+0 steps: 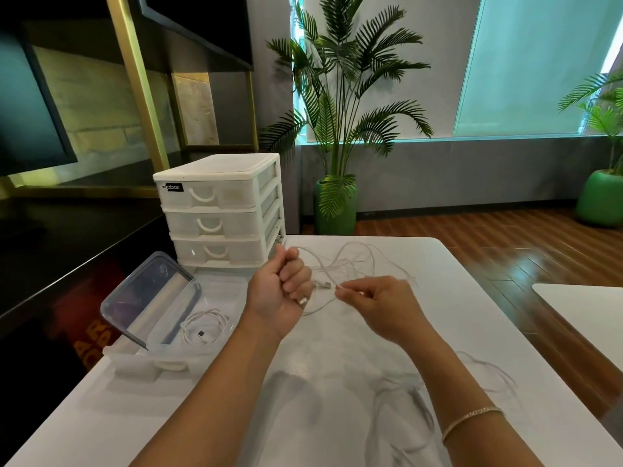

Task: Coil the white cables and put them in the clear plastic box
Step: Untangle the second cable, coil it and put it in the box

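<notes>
head view: left hand (286, 291) fisted around one end of a loose white cable (350, 264), held up off the table (337, 365), probably as the anchor for winding. right hand (374, 305) pinches the same cable near its plug, fingers narrow, likely feeding slack. rest of the cable sprawls in thin, limp loops on the smooth white tabletop beyond the hands. clear plastic box (161, 362) sits at left, hinged lid (148, 294) propped open; one coiled cable (205, 328) already inside. translucent drawer unit (219, 210) just behind it.
</notes>
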`<state>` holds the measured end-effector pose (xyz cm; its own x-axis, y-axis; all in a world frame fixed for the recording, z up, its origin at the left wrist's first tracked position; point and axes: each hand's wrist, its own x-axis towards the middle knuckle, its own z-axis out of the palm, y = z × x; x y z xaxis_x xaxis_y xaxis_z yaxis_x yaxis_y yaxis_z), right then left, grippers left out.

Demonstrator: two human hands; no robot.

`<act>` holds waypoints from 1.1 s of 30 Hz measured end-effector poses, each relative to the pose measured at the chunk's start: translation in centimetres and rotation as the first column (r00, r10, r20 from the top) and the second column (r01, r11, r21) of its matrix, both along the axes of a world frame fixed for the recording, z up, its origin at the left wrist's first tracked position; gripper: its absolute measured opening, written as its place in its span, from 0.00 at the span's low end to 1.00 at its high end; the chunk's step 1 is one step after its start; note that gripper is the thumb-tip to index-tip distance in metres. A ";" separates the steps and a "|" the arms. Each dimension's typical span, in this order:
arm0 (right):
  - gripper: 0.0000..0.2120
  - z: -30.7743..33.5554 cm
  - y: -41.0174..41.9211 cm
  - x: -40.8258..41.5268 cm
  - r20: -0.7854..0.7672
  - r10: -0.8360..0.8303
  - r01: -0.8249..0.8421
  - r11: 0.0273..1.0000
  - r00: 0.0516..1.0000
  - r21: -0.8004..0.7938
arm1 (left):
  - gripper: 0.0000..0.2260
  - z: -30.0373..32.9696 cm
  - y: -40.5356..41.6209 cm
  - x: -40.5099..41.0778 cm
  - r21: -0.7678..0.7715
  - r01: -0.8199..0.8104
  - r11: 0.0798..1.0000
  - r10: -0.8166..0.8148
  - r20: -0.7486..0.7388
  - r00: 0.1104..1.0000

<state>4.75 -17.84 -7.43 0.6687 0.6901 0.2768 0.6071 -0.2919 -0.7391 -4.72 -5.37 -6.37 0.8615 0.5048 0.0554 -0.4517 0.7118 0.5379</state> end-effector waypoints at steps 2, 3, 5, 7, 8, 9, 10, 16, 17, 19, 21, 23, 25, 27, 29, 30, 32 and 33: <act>0.12 -0.3 0.3 -0.5 0.025 0.059 -0.057 0.995 0.998 -0.081 | 0.19 -0.2 0.3 0.0 -0.052 -0.070 0.996 0.070 -0.013 0.997; 0.11 -0.3 0.4 -0.7 0.038 0.082 -0.077 0.990 0.996 -0.120 | 0.18 -0.2 0.3 0.1 -0.066 -0.091 0.994 0.090 -0.021 0.996; 0.12 -0.1 0.4 -1.0 0.066 0.120 -0.106 0.977 0.991 -0.183 | 0.17 -0.3 0.3 0.2 -0.061 -0.122 0.991 0.120 -0.039 0.992; 0.15 0.0 0.3 -1.0 0.067 0.143 -0.126 0.968 0.988 -0.215 | 0.16 -0.3 0.2 0.3 -0.030 -0.142 0.989 0.140 -0.054 0.989; 0.15 0.0 0.2 -0.9 0.063 0.154 -0.137 0.965 0.986 -0.225 | 0.16 -0.3 0.2 0.3 -0.012 -0.149 0.989 0.148 -0.059 0.987; 0.15 -0.1 0.1 -0.9 0.060 0.165 -0.147 0.961 0.984 -0.233 | 0.16 -0.3 0.2 0.4 0.007 -0.155 0.988 0.155 -0.064 0.986; 0.14 -0.1 0.0 -1.0 0.056 0.174 -0.157 0.959 0.983 -0.238 | 0.16 -0.3 0.2 0.4 0.028 -0.164 0.986 0.166 -0.072 0.984; 0.11 0.3 -0.1 -1.4 0.043 0.216 -0.201 0.954 0.976 -0.221 | 0.14 -0.2 -0.7 0.1 0.258 -0.212 0.943 0.259 -0.167 0.951; 0.10 0.3 -0.2 -1.5 0.052 0.226 -0.209 0.952 0.973 -0.225 | 0.14 -0.2 -0.9 0.2 0.336 -0.203 0.920 0.279 -0.197 0.940; 0.10 0.5 -0.2 -1.6 0.073 0.241 -0.218 0.947 0.968 -0.237 | 0.15 -0.4 -1.2 0.4 0.550 -0.164 0.819 0.359 -0.266 0.895; 0.10 0.7 -0.2 -1.7 0.107 0.247 -0.215 0.944 0.963 -0.249 | 0.17 -1.0 -1.6 0.6 0.807 -0.076 0.586 0.488 -0.277 0.828; 0.10 1.1 -0.3 -1.6 0.142 0.224 -0.186 0.952 0.964 -0.242 | 0.19 -1.3 -2.3 0.6 0.967 0.048 0.250 0.592 -0.192 0.783; 0.10 1.5 -0.7 -1.2 0.146 0.165 -0.134 0.971 0.975 -0.198 | 0.20 -1.2 -3.0 0.5 0.989 0.142 0.045 0.607 -0.140 0.783; 0.10 2.3 -1.4 -0.8 0.145 0.110 -0.083 0.980 0.983 -0.181 | 0.21 -0.3 -3.3 0.3 0.981 0.194 -0.005 0.601 -0.152 0.784; 0.14 3.2 -2.3 -0.3 0.150 0.089 -0.053 0.973 0.985 -0.226 | 0.25 0.8 -2.9 -0.2 0.978 0.206 0.033 0.605 -0.184 0.775; 0.17 3.6 -2.8 0.0 0.147 0.086 -0.045 0.963 0.985 -0.265 | 0.25 1.3 -2.7 -0.4 0.977 0.198 0.075 0.603 -0.202 0.772; 0.22 4.1 -3.9 0.6 0.125 0.068 -0.024 0.946 0.990 -0.324 | 0.22 2.2 -2.3 -0.8 0.976 0.169 0.137 0.593 -0.218 0.775; 0.24 4.1 -4.4 0.9 0.106 0.051 -0.012 0.941 0.993 -0.338 | 0.21 2.5 -2.3 -0.9 0.974 0.168 0.153 0.587 -0.227 0.777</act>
<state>5.62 -22.22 -3.32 0.6236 0.7758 0.0963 0.6927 -0.4912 -0.5281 -5.61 -7.63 -3.86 0.7880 0.5390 0.2974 0.0949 -0.5837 0.8064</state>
